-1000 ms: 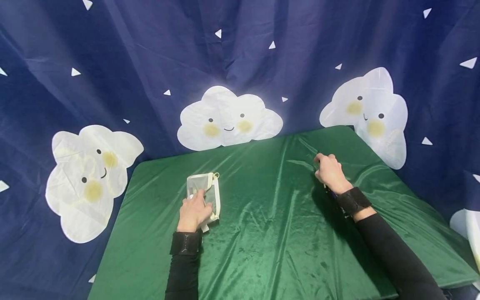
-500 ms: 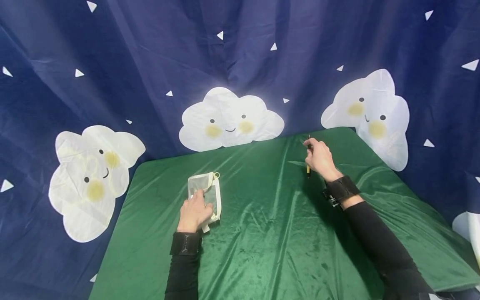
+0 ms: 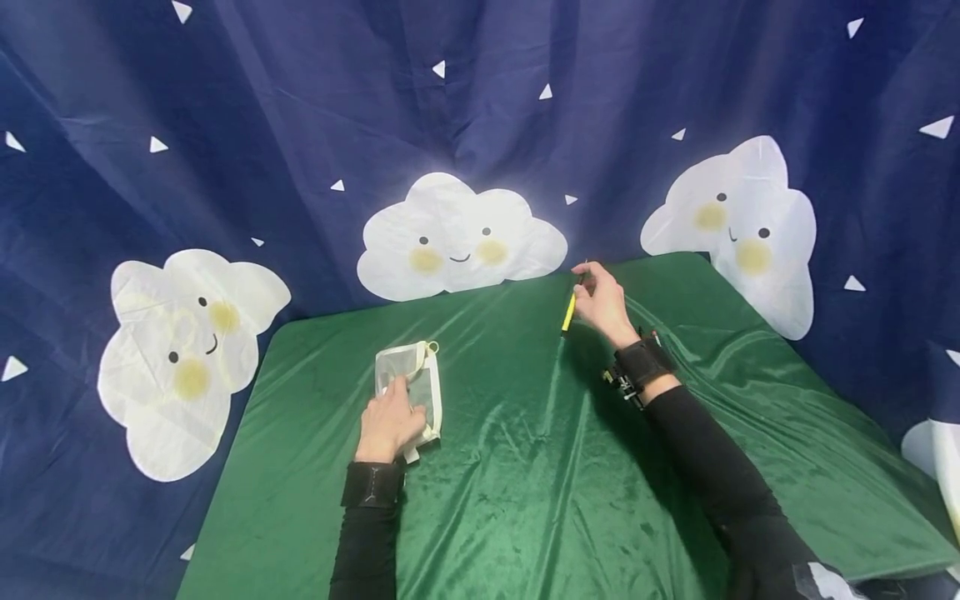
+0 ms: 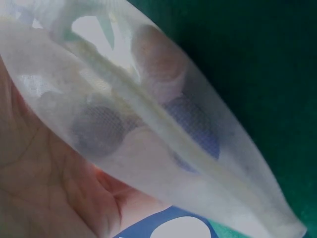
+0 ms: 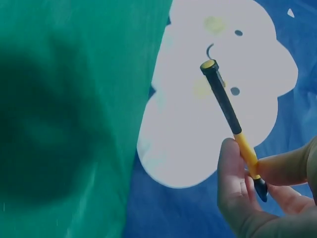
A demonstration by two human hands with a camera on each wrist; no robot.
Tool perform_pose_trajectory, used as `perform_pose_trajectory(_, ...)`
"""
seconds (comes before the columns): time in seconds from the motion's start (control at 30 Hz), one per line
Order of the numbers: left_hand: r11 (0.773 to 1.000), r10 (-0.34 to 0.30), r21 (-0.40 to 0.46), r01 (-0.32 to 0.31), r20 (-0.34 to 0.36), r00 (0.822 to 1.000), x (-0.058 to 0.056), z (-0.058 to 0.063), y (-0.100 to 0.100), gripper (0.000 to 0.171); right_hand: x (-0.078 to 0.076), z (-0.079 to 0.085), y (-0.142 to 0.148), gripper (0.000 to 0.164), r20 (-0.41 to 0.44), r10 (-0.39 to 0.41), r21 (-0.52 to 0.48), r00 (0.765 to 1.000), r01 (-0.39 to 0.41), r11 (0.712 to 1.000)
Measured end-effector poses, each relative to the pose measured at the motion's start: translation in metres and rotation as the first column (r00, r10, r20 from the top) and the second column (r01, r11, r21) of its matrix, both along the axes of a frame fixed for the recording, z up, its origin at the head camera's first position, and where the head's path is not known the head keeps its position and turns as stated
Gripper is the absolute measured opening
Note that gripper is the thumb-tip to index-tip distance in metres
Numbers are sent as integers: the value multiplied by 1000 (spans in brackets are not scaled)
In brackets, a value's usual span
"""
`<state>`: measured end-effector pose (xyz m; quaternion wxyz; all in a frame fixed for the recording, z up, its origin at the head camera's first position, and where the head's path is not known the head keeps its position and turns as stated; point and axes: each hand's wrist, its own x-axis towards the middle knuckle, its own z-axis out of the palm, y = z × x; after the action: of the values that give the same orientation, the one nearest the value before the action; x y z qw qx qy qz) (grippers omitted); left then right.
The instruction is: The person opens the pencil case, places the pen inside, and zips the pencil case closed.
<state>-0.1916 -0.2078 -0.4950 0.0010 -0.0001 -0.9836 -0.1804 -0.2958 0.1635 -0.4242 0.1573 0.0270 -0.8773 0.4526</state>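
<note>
On the left of the green cloth in the head view lies a translucent pouch point(image 3: 433, 387) with a pale zip edge and a small ring at its top corner. My left hand point(image 3: 386, 423) grips its near part, index finger stretched over it. Through the milky side, the left wrist view shows blurred rounded shapes, one blue point(image 4: 195, 131). Out to the right, my right hand point(image 3: 603, 307) pinches a yellow and black pen point(image 5: 225, 106) between thumb and fingers, above the cloth's far edge. The pen's clip end points away from the hand in the right wrist view.
Green velvety cloth point(image 3: 495, 492) with soft folds covers the table. Behind it hangs a dark blue curtain point(image 3: 300, 100) printed with white clouds point(image 3: 461, 237) and small triangles, close to the table's far edge.
My right hand has moved left and toward the far edge, and the pen in it now shows more clearly. My left hand and the pouch have stayed in place.
</note>
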Motion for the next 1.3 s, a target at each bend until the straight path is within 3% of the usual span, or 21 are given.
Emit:
perform_pose_trajectory(0.57, 1000, 8, 12, -8, -7, 1000, 1, -2, -1, 58, -7, -11, -75, 32, 96, 23, -209, 995, -3, 978)
perform_pose_trajectory(0.97, 1000, 4, 10, -4, -24, 1000, 3, 1, 0, 56, -7, -32, -118, 36, 112, 26, -254, 993, 3, 967)
perform_pose_trajectory(1.3, 1000, 16, 19, -16, -7, 1000, 1, 0, 0, 58, -2, -53, -157, 40, 167, 97, -292, 981, -44, 955)
